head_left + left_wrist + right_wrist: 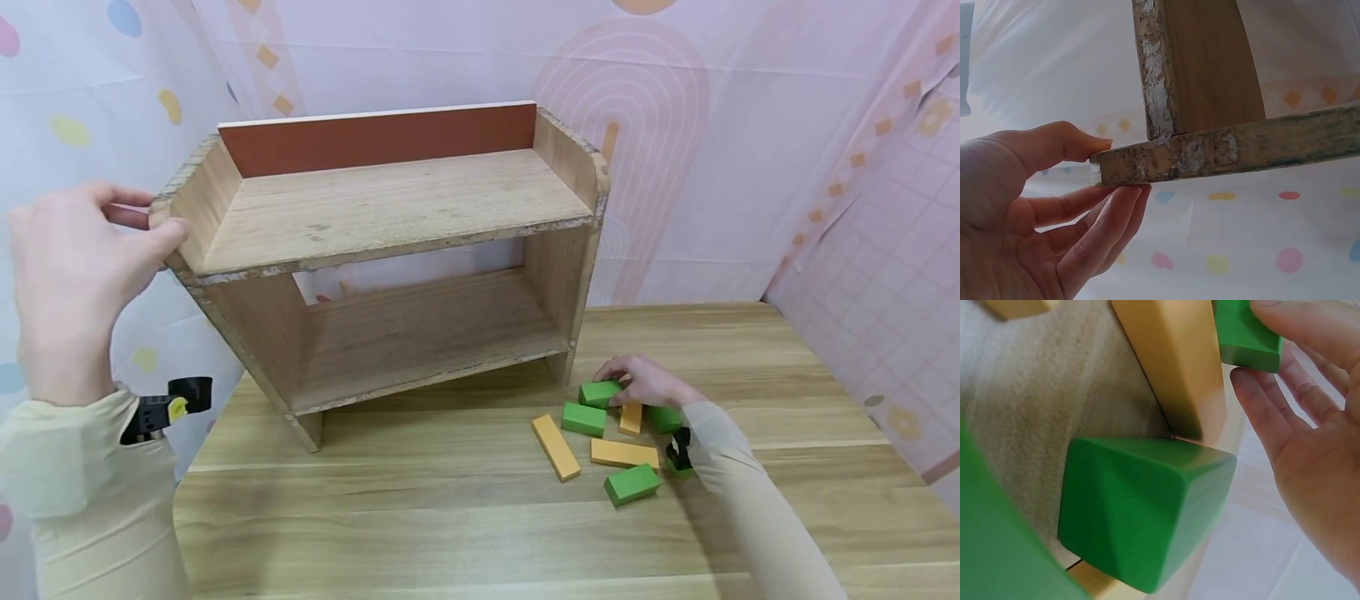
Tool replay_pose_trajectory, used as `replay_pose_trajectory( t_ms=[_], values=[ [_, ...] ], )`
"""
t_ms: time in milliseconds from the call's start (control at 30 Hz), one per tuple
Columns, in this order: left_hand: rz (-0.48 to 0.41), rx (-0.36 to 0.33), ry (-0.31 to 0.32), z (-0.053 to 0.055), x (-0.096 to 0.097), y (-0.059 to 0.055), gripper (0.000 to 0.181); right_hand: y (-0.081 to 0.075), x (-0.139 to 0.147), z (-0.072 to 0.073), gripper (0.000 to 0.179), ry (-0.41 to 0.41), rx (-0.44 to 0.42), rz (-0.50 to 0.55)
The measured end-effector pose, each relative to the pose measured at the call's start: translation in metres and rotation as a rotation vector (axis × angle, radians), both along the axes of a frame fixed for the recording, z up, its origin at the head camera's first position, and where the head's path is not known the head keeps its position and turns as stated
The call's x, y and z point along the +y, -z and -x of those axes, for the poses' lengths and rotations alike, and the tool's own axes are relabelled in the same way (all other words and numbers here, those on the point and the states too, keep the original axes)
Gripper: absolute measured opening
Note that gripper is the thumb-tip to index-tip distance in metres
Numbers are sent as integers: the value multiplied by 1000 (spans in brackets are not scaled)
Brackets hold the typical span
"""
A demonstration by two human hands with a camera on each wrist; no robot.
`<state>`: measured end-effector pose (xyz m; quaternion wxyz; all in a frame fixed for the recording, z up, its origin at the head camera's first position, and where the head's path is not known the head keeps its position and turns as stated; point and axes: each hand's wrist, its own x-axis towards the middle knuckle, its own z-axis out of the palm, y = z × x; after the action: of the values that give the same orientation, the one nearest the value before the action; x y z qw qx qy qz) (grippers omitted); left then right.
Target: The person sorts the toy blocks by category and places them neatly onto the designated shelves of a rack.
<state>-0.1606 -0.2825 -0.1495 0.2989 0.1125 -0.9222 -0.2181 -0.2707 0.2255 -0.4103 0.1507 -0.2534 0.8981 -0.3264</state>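
Note:
A small two-tier wooden shelf (405, 200) stands on the table, with a reddish-brown board along its back. My left hand (78, 275) pinches the upper front edge of its left side panel (1166, 156), thumb on one face and fingers on the other. Low beside the shelf's right foot, my right hand (648, 382) holds a green block (598, 393) between thumb and fingers. The same green block (1249, 337) shows at the top of the right wrist view. Another green block (583, 419) lies just in front of it.
Around the right hand lie yellow blocks, one slanted (556, 448), one crosswise (624, 453) and one (631, 418) under the hand. A green block (632, 484) lies nearest the front; more green ones are partly hidden by the right wrist. Patterned cloth (420, 50) hangs behind the wooden table (390, 517).

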Motion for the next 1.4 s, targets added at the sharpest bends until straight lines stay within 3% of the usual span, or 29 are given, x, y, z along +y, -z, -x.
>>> replay_pose_trajectory(
  t_ms=[333,667,1100,1400],
  values=[
    [48,1,24,-1,-1,-1,52,0,1,-2,38,-7,14,73],
    [40,-1,18,1,-3,-1,51,-14,-6,-9,39,9,81,130],
    [70,-11,-7,3,-2,0,50,-39,-23,-18,35,-18,403,204],
    [75,-35,-11,4,0,-1,50,-72,-43,-33,40,-16,609,279]
  ],
)
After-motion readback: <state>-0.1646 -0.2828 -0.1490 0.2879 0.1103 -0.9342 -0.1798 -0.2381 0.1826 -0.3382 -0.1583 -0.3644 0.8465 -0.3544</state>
